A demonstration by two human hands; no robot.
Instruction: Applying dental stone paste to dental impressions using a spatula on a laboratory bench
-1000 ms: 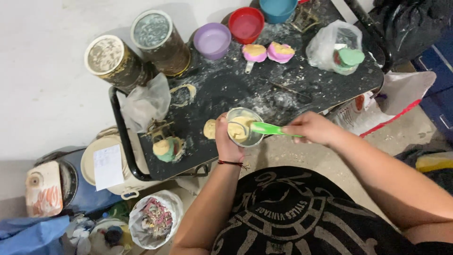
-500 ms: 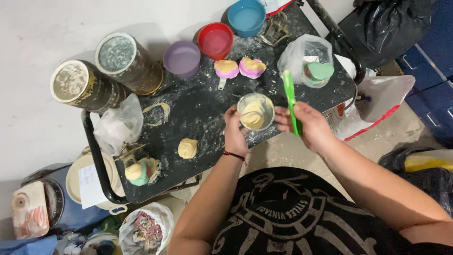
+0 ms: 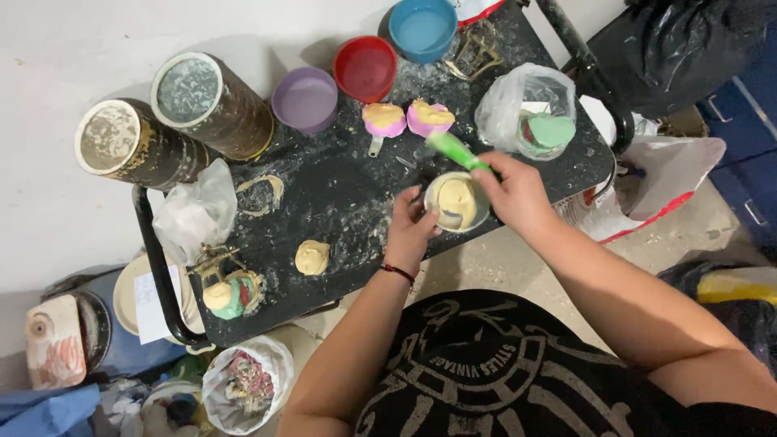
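Note:
My left hand (image 3: 409, 233) grips the side of a small clear cup (image 3: 457, 202) holding pale yellow paste, at the near edge of a dusty black table (image 3: 340, 202). My right hand (image 3: 518, 194) holds a green spatula (image 3: 453, 150) by its handle, with the tool's other end down in the cup. A lump of the same yellow paste (image 3: 312, 257) lies on the table to the left of my left hand. Two pink moulds (image 3: 407, 118) filled with yellow paste sit just beyond the cup.
Purple (image 3: 304, 99), red (image 3: 366, 68) and blue (image 3: 422, 27) cups line the far side. Two tall dark tins (image 3: 170, 121) stand at far left. A clear bag with green and red pieces (image 3: 530, 113) sits right of the moulds. Bags and buckets crowd the floor around.
The green spatula went from lying across the cup, to raised upright beside it, to slanting into the cup now. The view shifted, so the table sits lower and more to the right.

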